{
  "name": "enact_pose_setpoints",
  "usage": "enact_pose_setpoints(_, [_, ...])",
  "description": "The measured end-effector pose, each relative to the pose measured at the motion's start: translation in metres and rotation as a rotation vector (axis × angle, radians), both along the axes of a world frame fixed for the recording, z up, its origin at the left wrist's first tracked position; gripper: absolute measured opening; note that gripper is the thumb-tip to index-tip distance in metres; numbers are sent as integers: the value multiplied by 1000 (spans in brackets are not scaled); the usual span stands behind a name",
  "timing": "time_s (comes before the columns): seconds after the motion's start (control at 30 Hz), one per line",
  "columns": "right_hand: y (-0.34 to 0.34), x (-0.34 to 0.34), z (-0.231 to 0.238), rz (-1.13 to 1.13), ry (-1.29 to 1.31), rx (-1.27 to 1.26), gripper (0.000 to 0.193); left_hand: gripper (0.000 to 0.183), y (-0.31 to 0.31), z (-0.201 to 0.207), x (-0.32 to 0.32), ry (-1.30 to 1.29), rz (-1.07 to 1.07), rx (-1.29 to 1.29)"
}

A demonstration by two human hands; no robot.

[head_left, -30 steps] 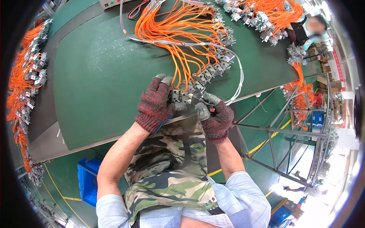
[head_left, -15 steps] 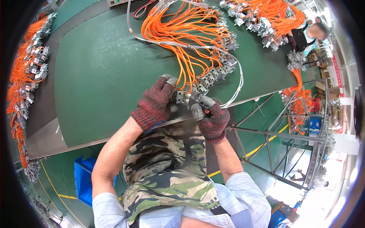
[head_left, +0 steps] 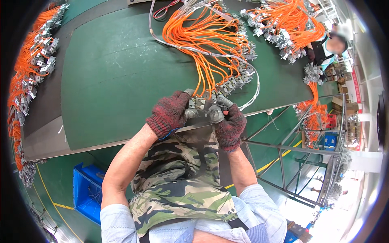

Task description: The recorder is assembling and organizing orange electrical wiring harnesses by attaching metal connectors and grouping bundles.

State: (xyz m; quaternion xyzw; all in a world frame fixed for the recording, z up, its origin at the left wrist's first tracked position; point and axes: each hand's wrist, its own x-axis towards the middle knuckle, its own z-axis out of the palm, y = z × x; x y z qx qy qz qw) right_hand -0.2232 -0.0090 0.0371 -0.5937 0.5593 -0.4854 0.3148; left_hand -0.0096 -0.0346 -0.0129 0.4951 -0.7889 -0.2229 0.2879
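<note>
At the near edge of the green-topped table (head_left: 105, 101), both my hands wear dark red knit gloves with grey fingertips. My left hand (head_left: 169, 114) is closed on a grey metal connector (head_left: 197, 102) at the end of an orange cable. Close to its right, my right hand (head_left: 230, 127) pinches a dark piece with a small red part (head_left: 225, 113), mostly hidden by the fingers. White cables (head_left: 257, 87) run toward this hand. Beyond lies a bundle of orange cables (head_left: 198, 34), with a row of grey connectors (head_left: 239, 82) along its right side.
More orange cables with grey connectors lie at the far left (head_left: 30, 77) and far right (head_left: 298, 30). A co-worker (head_left: 322, 52) stands at the far right. Below the table are a blue bin (head_left: 83, 194) and a metal frame (head_left: 283, 146).
My hands have shifted slightly right and closer together, bringing the dark piece nearer the connector. The whole view has also shifted a little.
</note>
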Motion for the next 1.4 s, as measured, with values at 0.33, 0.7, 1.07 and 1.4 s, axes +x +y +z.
enact_pose_setpoints(0.33, [-2, 7, 4, 27, 257, -101, 25, 59, 6, -2, -1, 11, 25, -49])
enact_pose_setpoints(0.7, [-85, -11, 51, -66, -309, -146, 22, 50, 3, 34, -15, 191, 43, 134])
enact_pose_setpoints(1.07, [-20, 240, 71, 1430, 676, -220, 19, 56, 7, 10, 6, -133, 97, -76])
enact_pose_setpoints(1.4, [-84, 189, 7, 1073, 308, -368, 27, 64, 3, 33, -9, -87, -27, -385])
